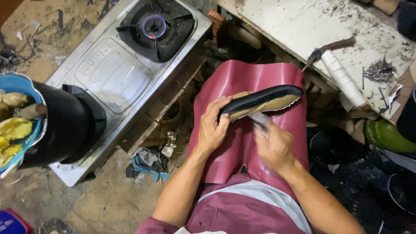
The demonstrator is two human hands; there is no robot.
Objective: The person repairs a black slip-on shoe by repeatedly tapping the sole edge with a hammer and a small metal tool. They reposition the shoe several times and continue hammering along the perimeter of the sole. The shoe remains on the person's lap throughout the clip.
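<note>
A shoe upper on a last (pixel 264 99), black leather around a tan sole side, lies across a maroon apron (pixel 242 78) on my lap. My left hand (pixel 213 125) grips its near end, thumb on the black edge. My right hand (pixel 274 143) is blurred just under the shoe's middle and holds a small pale tool against the lower edge; what kind of tool it is I cannot tell.
A steel gas stove (pixel 112 73) with a lit burner (pixel 154 26) stands at left. A black pot (pixel 65 125) sits on its near end beside a blue bowl (pixel 17 82) of yellow pieces. At right is a white workbench (pixel 303 21) with a knife (pixel 325 48), a white roll (pixel 343 78) and loose nails (pixel 380 69).
</note>
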